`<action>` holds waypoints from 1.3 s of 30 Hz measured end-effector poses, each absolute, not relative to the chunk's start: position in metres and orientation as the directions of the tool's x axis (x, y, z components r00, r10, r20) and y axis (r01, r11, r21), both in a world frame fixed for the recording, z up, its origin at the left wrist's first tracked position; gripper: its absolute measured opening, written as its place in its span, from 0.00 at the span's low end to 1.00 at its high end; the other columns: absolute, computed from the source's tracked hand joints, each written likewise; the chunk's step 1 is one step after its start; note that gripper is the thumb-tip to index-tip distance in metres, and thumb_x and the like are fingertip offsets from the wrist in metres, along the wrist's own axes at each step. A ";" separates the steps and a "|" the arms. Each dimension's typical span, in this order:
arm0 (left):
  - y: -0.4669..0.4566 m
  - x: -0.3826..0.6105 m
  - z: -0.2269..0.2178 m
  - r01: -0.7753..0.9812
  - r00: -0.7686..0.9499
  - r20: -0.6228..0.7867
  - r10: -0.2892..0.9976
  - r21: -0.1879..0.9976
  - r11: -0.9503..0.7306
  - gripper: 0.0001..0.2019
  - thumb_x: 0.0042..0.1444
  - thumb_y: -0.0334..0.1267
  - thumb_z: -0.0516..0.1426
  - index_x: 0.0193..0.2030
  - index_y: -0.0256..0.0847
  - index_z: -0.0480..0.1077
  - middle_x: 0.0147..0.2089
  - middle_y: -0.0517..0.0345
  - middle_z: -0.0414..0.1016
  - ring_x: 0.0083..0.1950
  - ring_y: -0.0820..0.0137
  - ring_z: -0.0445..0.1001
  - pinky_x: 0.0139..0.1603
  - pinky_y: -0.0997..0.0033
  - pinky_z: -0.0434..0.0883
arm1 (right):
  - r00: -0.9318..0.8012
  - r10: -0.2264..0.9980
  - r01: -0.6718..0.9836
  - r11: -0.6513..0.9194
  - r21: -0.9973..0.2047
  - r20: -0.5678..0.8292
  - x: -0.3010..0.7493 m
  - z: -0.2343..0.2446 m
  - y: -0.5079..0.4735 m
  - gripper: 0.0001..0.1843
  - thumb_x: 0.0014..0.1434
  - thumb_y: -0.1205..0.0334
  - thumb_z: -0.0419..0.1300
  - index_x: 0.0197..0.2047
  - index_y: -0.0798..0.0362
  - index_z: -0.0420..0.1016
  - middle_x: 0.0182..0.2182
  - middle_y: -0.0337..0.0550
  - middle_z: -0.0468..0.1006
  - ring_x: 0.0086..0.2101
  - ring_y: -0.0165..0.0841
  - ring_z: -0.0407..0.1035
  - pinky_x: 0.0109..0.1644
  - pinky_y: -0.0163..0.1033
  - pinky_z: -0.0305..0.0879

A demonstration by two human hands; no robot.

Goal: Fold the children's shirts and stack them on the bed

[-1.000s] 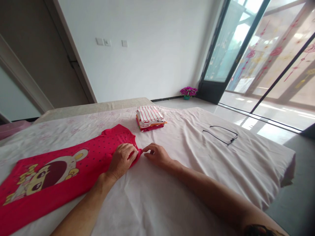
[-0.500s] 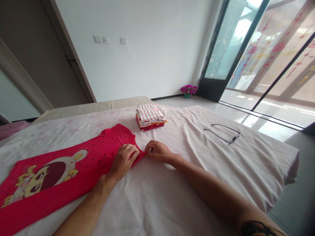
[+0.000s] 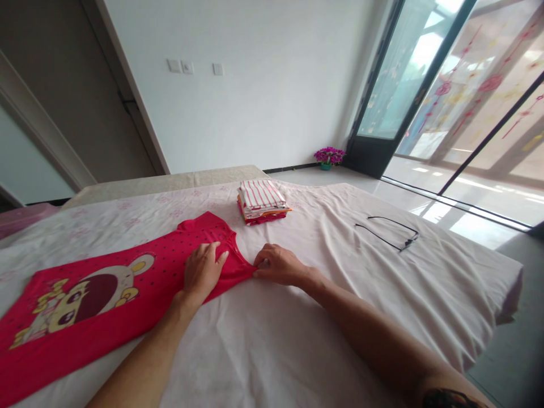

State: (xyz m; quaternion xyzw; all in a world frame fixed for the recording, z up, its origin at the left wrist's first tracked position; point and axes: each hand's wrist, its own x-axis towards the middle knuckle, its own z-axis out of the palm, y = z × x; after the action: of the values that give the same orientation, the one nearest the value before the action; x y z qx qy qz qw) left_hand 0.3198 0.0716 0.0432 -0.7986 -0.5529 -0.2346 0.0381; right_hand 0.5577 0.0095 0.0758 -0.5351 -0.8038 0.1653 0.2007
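A red shirt [image 3: 157, 300] with small dark dots and a cartoon print lies across the left part of the sheet-covered bed. My left hand [image 3: 204, 268] rests on its upper part near the neckline, palm down with thumb and fingers apart. At the shirt's right corner, my right hand [image 3: 278, 264] pinches the red cloth between thumb and fingertips, drawing that corner into a point. Just beyond the hands stands a stack of folded clothes [image 3: 262, 202], a red-and-white striped piece on top.
A pair of black-framed glasses [image 3: 393, 233] lies on the wrinkled bed sheet [image 3: 340, 272] to the right. Purple flowers in a green pot [image 3: 326, 158] stand on the floor by the wall. A glass door [image 3: 382, 85] is at the far right.
My left hand has let go of the shirt's edge by the neckline and moved left, now lying flatter on the cloth. My right hand keeps its pinch on the corner.
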 end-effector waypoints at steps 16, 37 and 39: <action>0.087 0.324 0.044 0.912 0.263 0.536 0.802 0.132 -0.388 0.04 0.60 0.38 0.55 0.39 0.44 0.71 0.40 0.52 0.76 0.42 0.59 0.74 0.40 0.62 0.67 | -0.391 0.905 0.792 0.425 -0.439 0.170 0.552 0.073 0.009 0.06 0.58 0.64 0.60 0.32 0.51 0.79 0.33 0.39 0.76 0.37 0.31 0.68 0.44 0.34 0.60; 0.031 0.265 0.073 0.576 0.625 0.410 0.664 0.331 -0.747 0.15 0.66 0.37 0.48 0.55 0.46 0.72 0.56 0.55 0.77 0.60 0.68 0.72 0.62 0.63 0.69 | -0.675 0.699 0.660 0.715 -0.230 0.237 0.527 0.075 -0.011 0.33 0.68 0.48 0.50 0.72 0.45 0.49 0.70 0.48 0.53 0.68 0.42 0.47 0.70 0.54 0.40; 0.024 0.236 0.071 0.589 0.680 0.337 0.652 0.278 -0.758 0.19 0.67 0.42 0.48 0.62 0.48 0.67 0.63 0.55 0.71 0.67 0.67 0.65 0.67 0.61 0.63 | -0.691 0.701 0.663 0.712 -0.233 0.176 0.524 0.071 -0.011 0.33 0.69 0.48 0.48 0.73 0.47 0.45 0.70 0.49 0.53 0.68 0.40 0.46 0.71 0.55 0.37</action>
State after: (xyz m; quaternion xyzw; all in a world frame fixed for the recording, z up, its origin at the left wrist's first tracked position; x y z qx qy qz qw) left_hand 0.2364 0.0243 0.0710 -0.9134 -0.3397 -0.2117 -0.0736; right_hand 0.5245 -0.0112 0.0714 -0.3720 -0.9164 0.0756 0.1267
